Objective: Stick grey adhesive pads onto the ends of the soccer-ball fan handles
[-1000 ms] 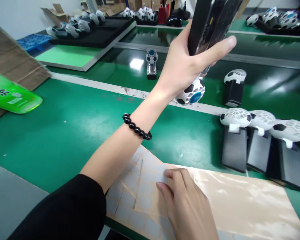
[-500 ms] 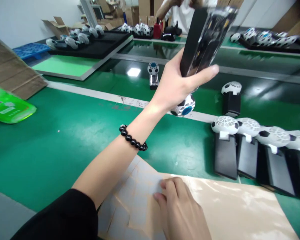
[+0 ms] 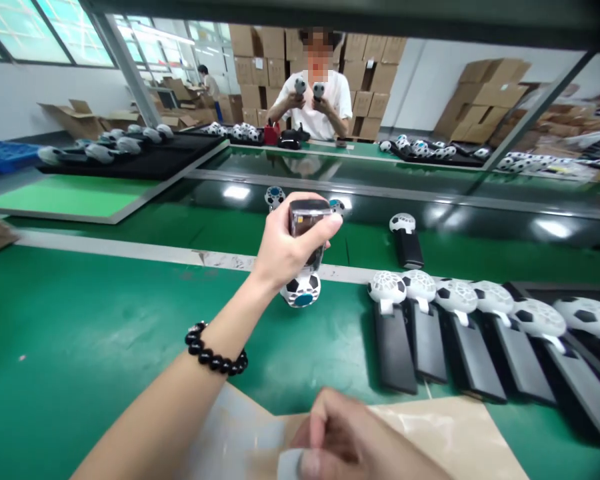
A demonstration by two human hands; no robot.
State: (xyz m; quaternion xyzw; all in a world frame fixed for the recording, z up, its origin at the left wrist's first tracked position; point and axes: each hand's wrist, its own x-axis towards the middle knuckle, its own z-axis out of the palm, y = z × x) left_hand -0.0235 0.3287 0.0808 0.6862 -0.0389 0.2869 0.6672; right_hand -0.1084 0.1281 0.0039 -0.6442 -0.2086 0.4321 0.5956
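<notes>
From here, the left hand [image 3: 287,250] holds a fan [image 3: 303,291] above the table [image 3: 80,320]; a row of fans [image 3: 460,320] lies to its right, with a lone fan [image 3: 406,239] behind them. Nearest me, the right hand [image 3: 345,443] sits on a sheet [image 3: 445,433], I think.

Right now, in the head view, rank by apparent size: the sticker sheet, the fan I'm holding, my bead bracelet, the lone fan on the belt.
1. sticker sheet, cut off by the frame.
2. held fan, partly covered by the left hand.
3. bead bracelet and lone fan: about alike; the fan is farther.
</notes>
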